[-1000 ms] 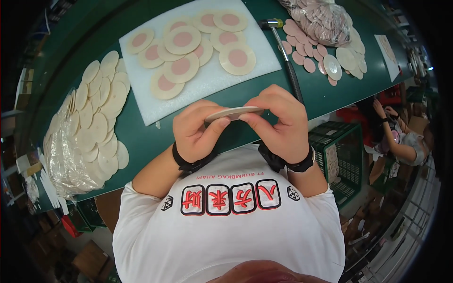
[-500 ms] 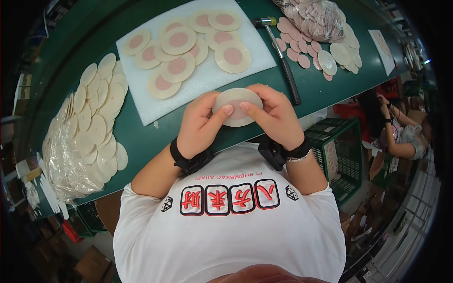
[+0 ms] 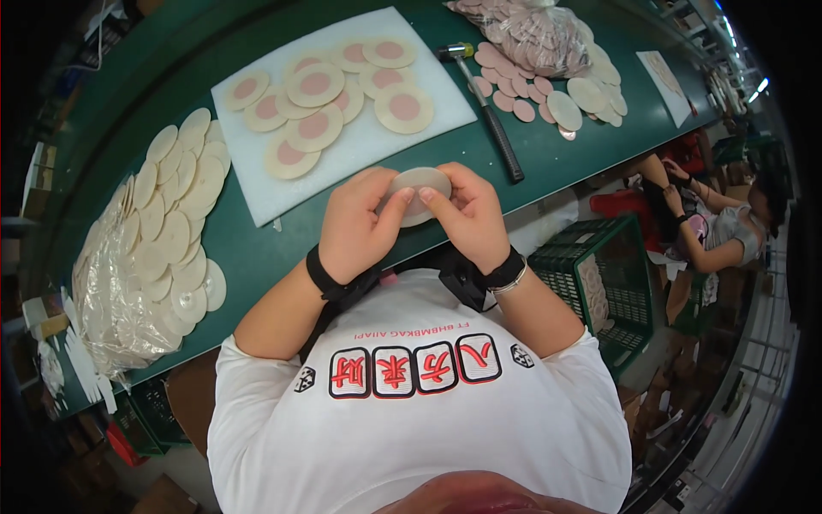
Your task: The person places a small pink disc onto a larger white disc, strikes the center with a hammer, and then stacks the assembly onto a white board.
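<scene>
Between both hands, over the near edge of the green table, is a round cream disc. My left hand grips its left side, and my right hand grips the right. Both thumbs press on the face, close together near the middle; most of the other fingers are hidden behind. The disc is tilted, and its centre is partly covered by the thumbs. Just beyond the hands, a white foam sheet carries several cream discs with pink round centres, some overlapping.
Plain cream discs spill from a clear bag at the left. A black-handled mallet lies right of the foam. Farther back are small pink discs and a bag. Beside me stands a green crate; a co-worker sits beyond.
My hands have tipped the disc, so its face looks narrower and greyer. Its pink centre is less visible now. The whole view has shifted slightly, and the co-worker's arms have moved.
</scene>
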A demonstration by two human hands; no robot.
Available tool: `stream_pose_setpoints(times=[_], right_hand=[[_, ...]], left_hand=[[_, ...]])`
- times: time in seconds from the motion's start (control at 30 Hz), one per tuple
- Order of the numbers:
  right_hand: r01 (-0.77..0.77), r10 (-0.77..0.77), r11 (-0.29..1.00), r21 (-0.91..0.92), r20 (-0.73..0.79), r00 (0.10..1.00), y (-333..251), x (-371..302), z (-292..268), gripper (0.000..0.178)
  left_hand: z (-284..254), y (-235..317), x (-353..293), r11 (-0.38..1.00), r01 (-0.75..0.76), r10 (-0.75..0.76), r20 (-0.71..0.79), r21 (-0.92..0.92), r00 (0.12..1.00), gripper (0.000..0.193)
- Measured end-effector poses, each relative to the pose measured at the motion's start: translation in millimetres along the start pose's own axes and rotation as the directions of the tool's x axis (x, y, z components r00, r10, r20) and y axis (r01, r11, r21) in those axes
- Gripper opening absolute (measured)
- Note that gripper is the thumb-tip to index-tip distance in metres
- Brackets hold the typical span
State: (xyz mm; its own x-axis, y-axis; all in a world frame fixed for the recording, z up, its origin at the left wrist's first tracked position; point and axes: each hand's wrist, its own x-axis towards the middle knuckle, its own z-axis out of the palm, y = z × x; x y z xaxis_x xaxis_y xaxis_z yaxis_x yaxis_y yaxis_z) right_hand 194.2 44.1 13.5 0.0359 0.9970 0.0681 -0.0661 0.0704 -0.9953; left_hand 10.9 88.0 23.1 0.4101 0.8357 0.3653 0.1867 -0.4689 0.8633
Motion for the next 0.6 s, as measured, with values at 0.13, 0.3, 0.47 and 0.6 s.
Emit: stream_pose_setpoints(times=[0.13, 0.3, 0.47, 0.6], right_hand=[[-0.053, 0.038, 0.992, 0.119, 0.125, 0.991, -2.6, -13.9, -18.4, 0.010], [0.170, -0.108, 0.938, -0.304, 0.210, 0.972, -5.7, -40.8, -34.9, 0.010], [0.187, -0.164, 0.924, -0.334, 0.094, 0.982, 10.8, -62.8, -29.4, 0.016], [0.142, -0.089, 0.938, -0.315, 0.177, 0.980, -0.9, -60.7, -41.1, 0.025]], left_hand=[[0.6, 7.1, -1.6, 0.999, -0.038, 0.039, 0.140, -0.016, 0.989, 0.013], [9.4, 21.1, -12.2, 0.995, -0.074, 0.052, 0.271, 0.072, 0.961, 0.010], [17.2, 32.8, -23.7, 0.975, -0.105, 0.061, 0.219, 0.195, 0.974, 0.007], [14.5, 36.4, -47.3, 0.911, -0.241, 0.166, 0.238, 0.334, 0.957, 0.013]])
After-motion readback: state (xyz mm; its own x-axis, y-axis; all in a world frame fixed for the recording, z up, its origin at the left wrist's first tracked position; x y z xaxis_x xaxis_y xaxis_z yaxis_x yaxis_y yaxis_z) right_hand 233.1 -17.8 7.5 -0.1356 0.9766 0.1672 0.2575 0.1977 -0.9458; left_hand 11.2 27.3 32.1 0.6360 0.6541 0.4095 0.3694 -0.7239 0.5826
